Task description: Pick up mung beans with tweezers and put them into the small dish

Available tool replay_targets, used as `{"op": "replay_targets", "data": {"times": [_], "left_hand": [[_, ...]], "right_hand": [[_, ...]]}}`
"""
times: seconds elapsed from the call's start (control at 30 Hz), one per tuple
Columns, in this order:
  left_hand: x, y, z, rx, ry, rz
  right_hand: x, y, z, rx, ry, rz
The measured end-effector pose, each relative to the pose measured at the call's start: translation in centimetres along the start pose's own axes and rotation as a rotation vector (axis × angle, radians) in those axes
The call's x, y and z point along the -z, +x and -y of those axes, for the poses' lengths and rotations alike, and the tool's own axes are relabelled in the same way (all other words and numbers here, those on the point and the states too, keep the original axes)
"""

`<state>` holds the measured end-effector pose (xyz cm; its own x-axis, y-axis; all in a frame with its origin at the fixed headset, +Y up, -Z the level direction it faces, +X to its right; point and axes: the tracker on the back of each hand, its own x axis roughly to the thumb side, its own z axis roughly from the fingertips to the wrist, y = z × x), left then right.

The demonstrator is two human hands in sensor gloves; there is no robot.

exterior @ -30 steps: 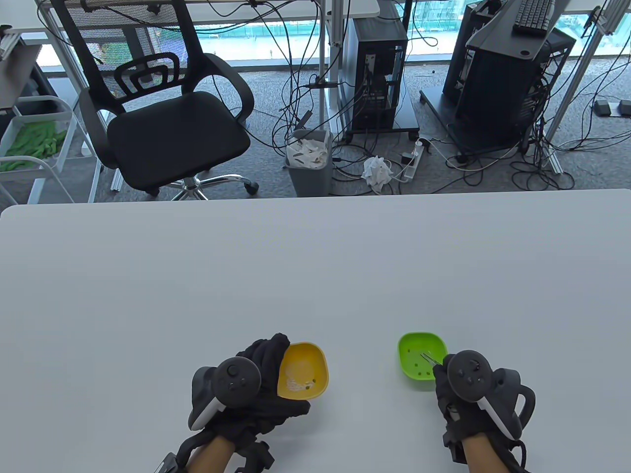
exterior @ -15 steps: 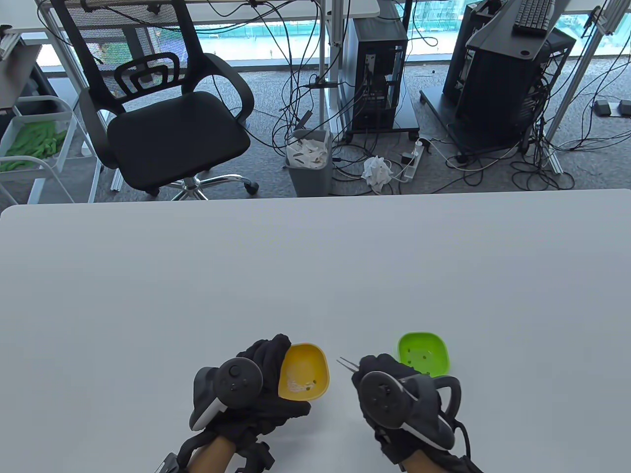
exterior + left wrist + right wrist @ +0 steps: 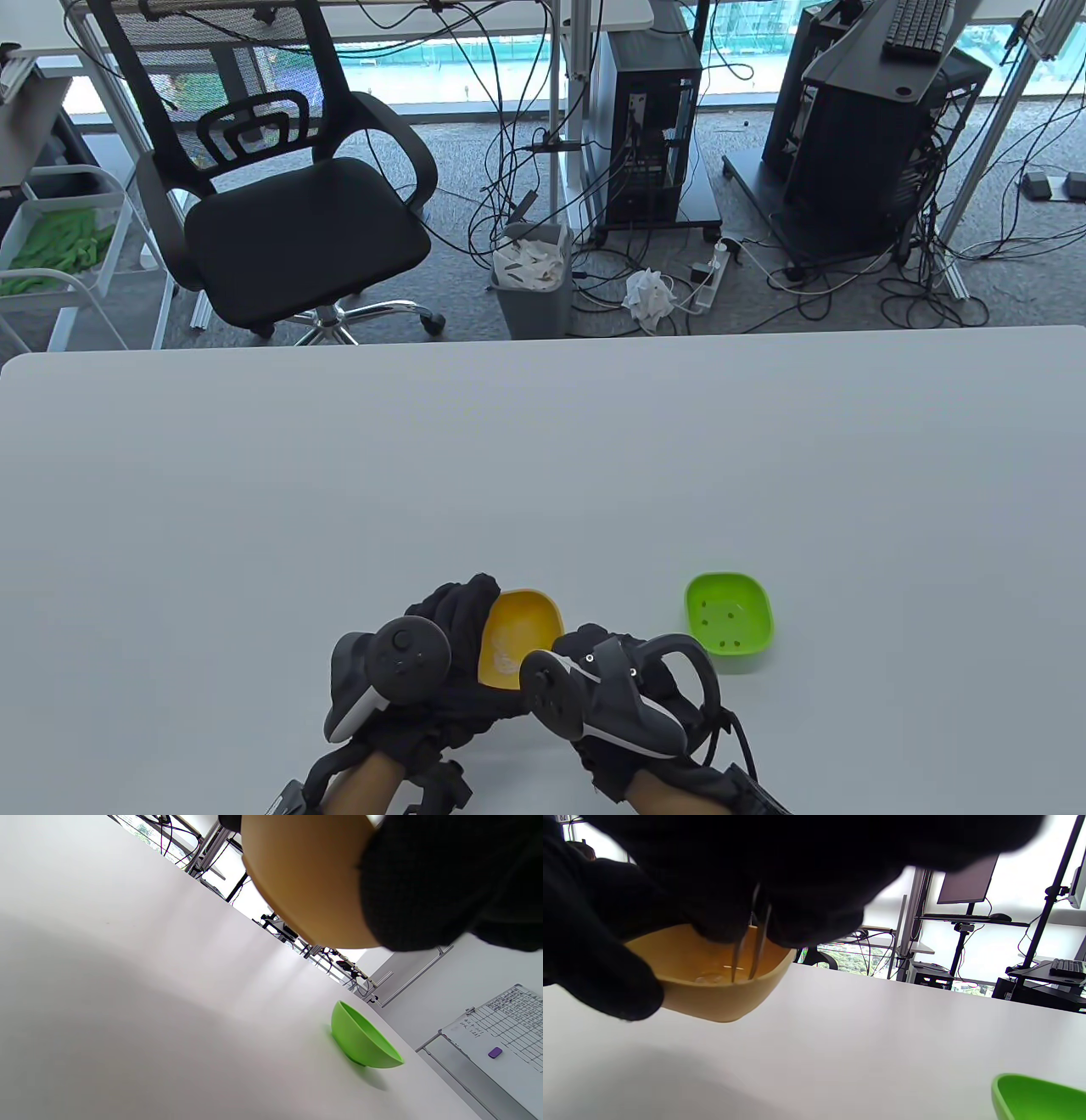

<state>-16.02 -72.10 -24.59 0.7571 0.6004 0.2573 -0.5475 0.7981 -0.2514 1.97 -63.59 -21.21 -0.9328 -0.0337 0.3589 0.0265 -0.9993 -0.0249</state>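
Observation:
My left hand [image 3: 458, 654] grips the yellow dish [image 3: 519, 635] by its left rim and holds it tilted off the table; its underside fills the top of the left wrist view [image 3: 305, 878]. White grains lie in the yellow dish. My right hand [image 3: 607, 679] holds metal tweezers [image 3: 748, 942], their tips slightly apart and dipping into the yellow dish [image 3: 712, 993]. In the table view the hand hides the tweezers. The small green dish [image 3: 730, 622] stands on the table to the right with several dark mung beans inside; it also shows in the left wrist view [image 3: 360, 1039].
The white table [image 3: 543, 458] stretches away beyond the dishes. An office chair [image 3: 288, 195], a waste bin [image 3: 533, 280] and computer towers stand on the floor past the table's far edge.
My right hand has moved left with the tweezers, from over the green dish to the yellow dish. My left hand and the yellow dish have stayed put.

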Motion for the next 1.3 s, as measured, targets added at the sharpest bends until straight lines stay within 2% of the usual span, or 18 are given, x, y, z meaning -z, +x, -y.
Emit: {"op": "replay_targets", "data": {"times": [0.57,0.7,0.8,0.9,1.0,1.13,1.3], "left_hand": [[-0.1,0.1,0.1,0.006,-0.002,0.005],[-0.1,0.0,0.0,-0.001,0.0,0.001],[-0.1,0.0,0.0,-0.007,0.002,-0.002],[-0.1,0.0,-0.1,-0.011,0.004,-0.002],[-0.1,0.1,0.0,-0.014,0.01,0.003],[0.0,0.1,0.1,-0.005,0.001,0.003],[-0.1,0.1,0.1,-0.005,0.001,-0.003]], "right_hand": [[0.3,0.7,-0.2,-0.063,0.027,0.01],[-0.2,-0.1,0.3,-0.023,-0.024,0.0],[-1.3,-2.4,1.7,0.056,-0.118,-0.062],[-3.1,-6.8,3.1,0.16,-0.221,-0.195],[-4.5,-10.5,3.1,0.228,-0.276,-0.31],[-6.1,-15.6,1.0,0.255,-0.255,-0.491],[-6.0,-17.8,-2.7,0.27,-0.182,-0.558]]}}
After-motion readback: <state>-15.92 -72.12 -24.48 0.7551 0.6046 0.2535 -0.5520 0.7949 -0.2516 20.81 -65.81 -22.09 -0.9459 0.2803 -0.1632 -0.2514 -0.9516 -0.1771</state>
